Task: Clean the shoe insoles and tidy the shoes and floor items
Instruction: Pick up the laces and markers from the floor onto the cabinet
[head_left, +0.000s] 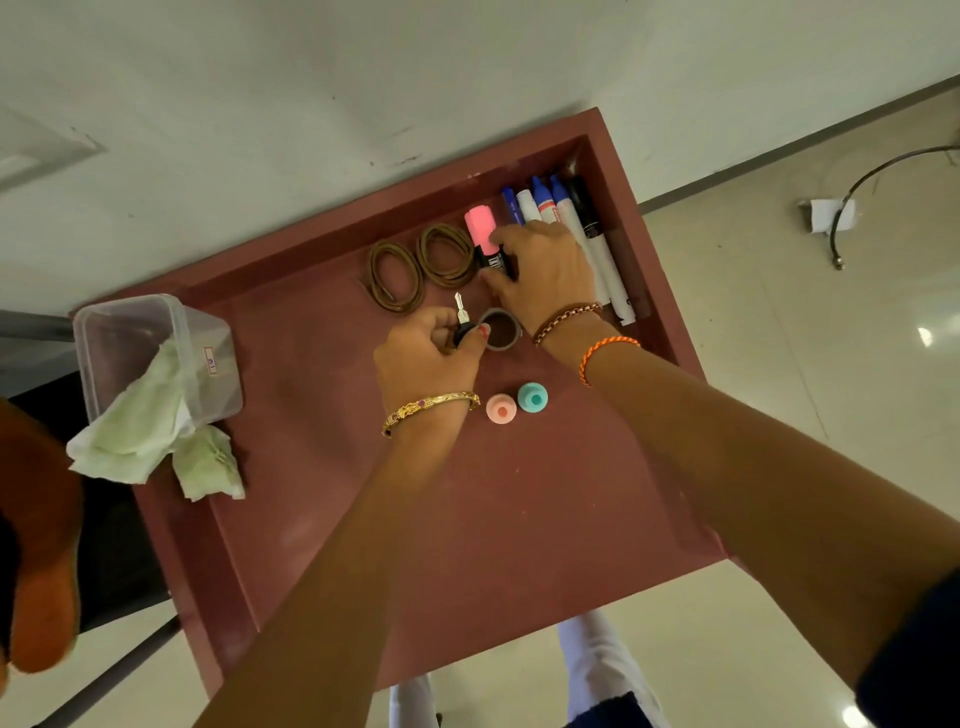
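On a maroon tray-like table (467, 519), my left hand (428, 358) pinches a small key (460, 309) by its black head, blade pointing away. My right hand (540, 275) grips a black marker with a pink cap (482, 234), beside a row of blue-capped and black markers (571, 218) at the far right. Two coiled brown shoelaces (421, 262) lie to the left of the pink marker. A small grey ring-shaped cap (501, 332) sits between my hands. No shoe or insole is identifiable in view.
A clear plastic tub (130, 343) lies tipped at the table's left edge with pale green wipes (150, 436) spilling out. A pink stopper (501, 409) and a teal stopper (532, 398) stand near my left wrist. A dark curved cable (852, 202) lies on the floor, right.
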